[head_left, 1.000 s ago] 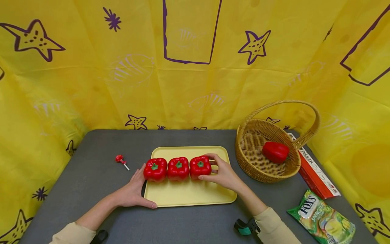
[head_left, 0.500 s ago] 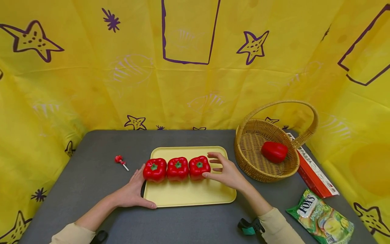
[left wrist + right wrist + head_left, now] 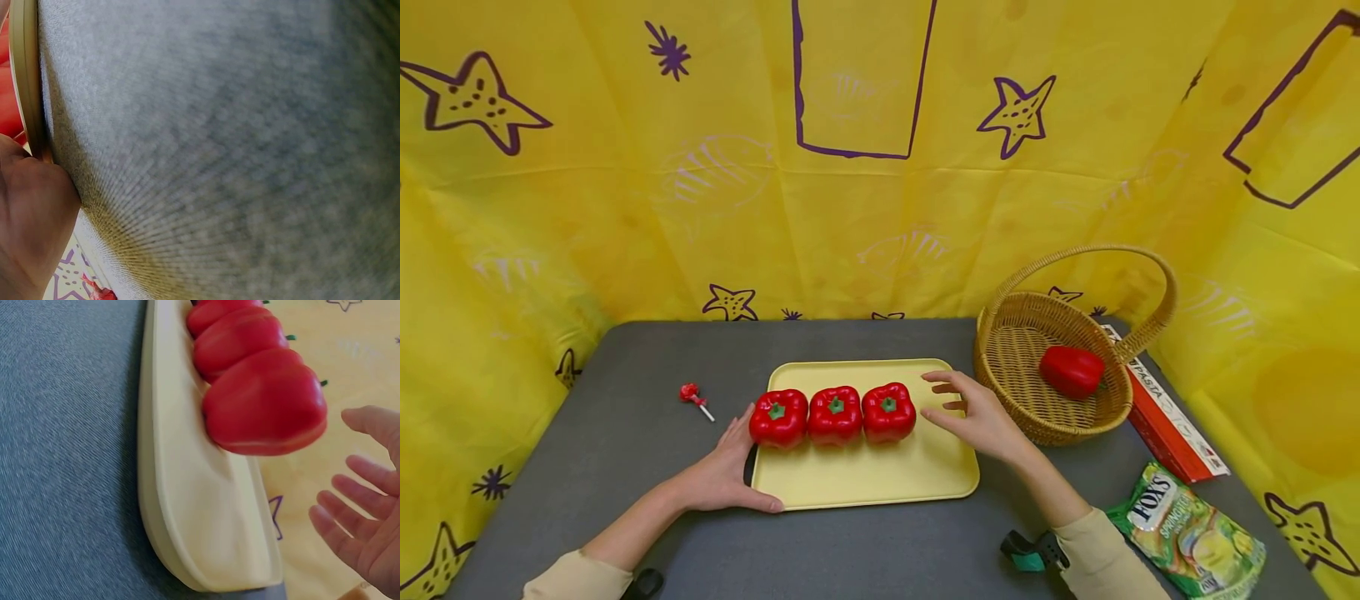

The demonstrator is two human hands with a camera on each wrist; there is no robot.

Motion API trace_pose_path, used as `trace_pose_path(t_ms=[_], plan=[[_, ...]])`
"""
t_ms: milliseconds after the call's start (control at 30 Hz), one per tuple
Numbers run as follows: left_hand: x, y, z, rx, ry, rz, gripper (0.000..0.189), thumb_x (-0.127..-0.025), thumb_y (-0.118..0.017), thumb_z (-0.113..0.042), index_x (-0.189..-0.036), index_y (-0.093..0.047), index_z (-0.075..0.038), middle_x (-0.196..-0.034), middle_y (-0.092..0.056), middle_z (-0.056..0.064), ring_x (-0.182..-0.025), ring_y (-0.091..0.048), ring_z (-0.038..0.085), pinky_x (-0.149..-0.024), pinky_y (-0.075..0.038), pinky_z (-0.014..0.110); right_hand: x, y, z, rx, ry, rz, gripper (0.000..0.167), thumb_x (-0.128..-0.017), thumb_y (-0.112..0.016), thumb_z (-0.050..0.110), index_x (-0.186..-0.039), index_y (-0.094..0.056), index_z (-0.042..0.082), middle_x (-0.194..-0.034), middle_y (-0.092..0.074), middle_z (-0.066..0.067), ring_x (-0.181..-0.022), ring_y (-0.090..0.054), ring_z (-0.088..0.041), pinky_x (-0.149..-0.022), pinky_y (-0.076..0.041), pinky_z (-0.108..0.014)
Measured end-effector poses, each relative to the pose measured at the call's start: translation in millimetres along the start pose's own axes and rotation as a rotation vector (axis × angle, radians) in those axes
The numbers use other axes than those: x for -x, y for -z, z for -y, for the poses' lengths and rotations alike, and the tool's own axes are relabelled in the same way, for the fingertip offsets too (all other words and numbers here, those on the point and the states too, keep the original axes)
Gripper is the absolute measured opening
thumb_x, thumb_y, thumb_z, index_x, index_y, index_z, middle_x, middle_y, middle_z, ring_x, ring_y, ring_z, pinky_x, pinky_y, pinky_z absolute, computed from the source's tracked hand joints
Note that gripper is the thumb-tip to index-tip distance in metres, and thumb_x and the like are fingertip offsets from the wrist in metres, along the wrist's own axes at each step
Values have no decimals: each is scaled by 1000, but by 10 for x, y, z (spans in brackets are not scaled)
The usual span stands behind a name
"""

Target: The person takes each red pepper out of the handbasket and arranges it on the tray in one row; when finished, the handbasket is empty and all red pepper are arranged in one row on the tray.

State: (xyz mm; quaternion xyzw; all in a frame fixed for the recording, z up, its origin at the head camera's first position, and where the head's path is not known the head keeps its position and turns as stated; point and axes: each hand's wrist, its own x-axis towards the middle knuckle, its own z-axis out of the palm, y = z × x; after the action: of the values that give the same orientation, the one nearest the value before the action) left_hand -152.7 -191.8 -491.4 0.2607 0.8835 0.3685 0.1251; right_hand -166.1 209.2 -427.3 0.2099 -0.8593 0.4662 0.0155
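Note:
Three red bell peppers stand in a row across the pale yellow tray (image 3: pixel 865 483): the left pepper (image 3: pixel 778 419), the middle pepper (image 3: pixel 835 416) and the right pepper (image 3: pixel 889 412). My left hand (image 3: pixel 726 475) rests against the tray's left end, thumb along the front corner and fingers stretched up beside the left pepper. In the left wrist view its palm lies at the tray rim (image 3: pixel 26 75). My right hand (image 3: pixel 977 417) hovers over the tray's right end with fingers spread and nothing in them. The right wrist view shows a gap between those fingers and the nearest pepper (image 3: pixel 265 403).
A wicker basket (image 3: pixel 1022 358) with a tall handle stands at the back right, holding a red pepper (image 3: pixel 1071 372). Beside it lie a red-and-white pasta box (image 3: pixel 1176 425) and a green Fox's candy bag (image 3: pixel 1191 529). A red lollipop (image 3: pixel 692 394) lies left of the tray.
My right hand has let go of the right pepper and drawn away to the right. The peppers stay in their row, and my left hand keeps its place at the tray.

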Motion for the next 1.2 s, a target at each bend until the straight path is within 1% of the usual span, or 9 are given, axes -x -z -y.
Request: trace_pose_path(t_ms=[100, 233, 300, 433, 500, 633, 833, 967, 1200], plan=[[-3, 2, -7, -1, 3, 2, 125, -66, -85, -53, -155, -11, -5, -158, -5, 26, -144, 4, 46, -108, 0, 68, 11, 59, 6, 9, 13, -17, 43, -87, -76, 18, -126, -61, 10, -123, -62, -9, -111, -61, -33, -84, -54, -47], [-4, -1, -7, -2, 8, 5, 125, -66, -84, -53, -155, -12, -4, -158, -7, 25, -144, 4, 47, -109, 0, 68, 16, 152, 20, -2, 2, -36, 41, -88, -74, 17, -126, -61, 7, -123, -63, -9, -109, -61, -34, -83, -54, -49], [-3, -4, -3, -2, 6, 3, 125, -66, -84, -53, -155, -12, -4, -158, -7, 25, -144, 3, 47, -109, 0, 68, 17, 206, 26, 0, -2, -50, 39, -89, -73, 16, -125, -62, 6, -122, -63, -10, -108, -62, -34, -82, -55, -46], [1, -5, 0, -3, 2, -1, 125, -66, -85, -53, -155, -12, -4, -158, -7, 25, -144, 3, 47, -109, 0, 68, 15, 323, 26, 23, 4, -78, 35, -89, -73, 13, -122, -64, 7, -116, -65, -9, -103, -63, -30, -81, -56, -39], [0, -3, 1, -4, 3, -1, 125, -65, -85, -53, -155, -12, -5, -158, -7, 25, -144, 3, 47, -109, 0, 68, 18, 379, 14, 38, 11, -91, 33, -89, -73, 13, -120, -65, 8, -114, -66, -7, -101, -63, -30, -82, -56, -40], [-5, -2, 2, -4, -1, -2, 124, -66, -85, -53, -155, -12, -5, -158, -7, 25, -144, 3, 47, -108, 0, 68, 37, 491, -23, 66, 14, -109, 30, -89, -72, 14, -119, -66, 11, -111, -67, -3, -100, -63, -33, -84, -54, -48], [-2, -2, 5, 5, -5, -1, 124, -65, -85, -51, -155, -13, -4, -158, -8, 25, -144, 3, 47, -108, 0, 68, 71, 682, -48, 102, -25, -119, 31, -90, -72, 18, -120, -66, 10, -115, -67, -7, -103, -63, -30, -86, -52, -52], [-4, -1, 6, 7, -2, -1, 125, -64, -86, -51, -155, -13, -5, -159, -8, 23, -144, 3, 45, -109, 0, 67, 86, 826, -43, 152, -60, -111, 33, -91, -70, 20, -122, -64, 9, -116, -66, -9, -103, -64, -27, -87, -52, -52], [-7, 2, 12, 4, -14, -14, 127, -63, -87, -50, -155, -12, -7, -159, -10, 21, -145, 2, 43, -109, 0, 68, 117, 1051, -59, 241, -102, -104, 38, -91, -70, 21, -127, -62, 10, -127, -61, -12, -107, -63, -32, -86, -53, -48]])
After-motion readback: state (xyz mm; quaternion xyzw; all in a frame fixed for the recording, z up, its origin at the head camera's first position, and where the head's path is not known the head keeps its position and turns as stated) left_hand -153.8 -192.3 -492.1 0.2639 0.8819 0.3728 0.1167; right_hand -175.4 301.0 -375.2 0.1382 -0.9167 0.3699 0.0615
